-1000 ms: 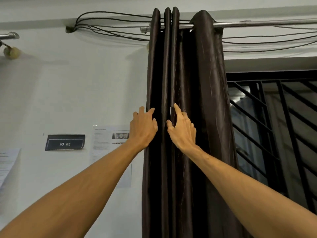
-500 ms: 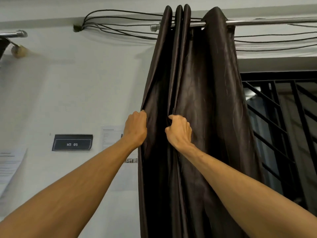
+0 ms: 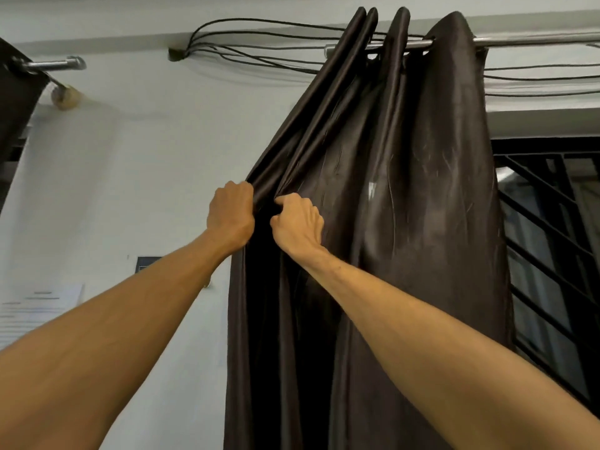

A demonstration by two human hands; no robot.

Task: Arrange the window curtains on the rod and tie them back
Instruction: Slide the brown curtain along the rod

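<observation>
We've got our left hand [image 3: 231, 213] fisted around the outer fold of the dark curtain [image 3: 406, 222], and our right hand [image 3: 297, 224] just beside it clenches the next fold. The curtain hangs from the rod [image 3: 535, 39] above both hands.

Your dark brown satin curtain [image 3: 406, 206] hangs bunched in folds from the metal rod [image 3: 535, 39], threaded near the rod's left end. Its leftmost folds are drawn leftward at mid-height, slanting from the rod; the right folds hang straight.
</observation>
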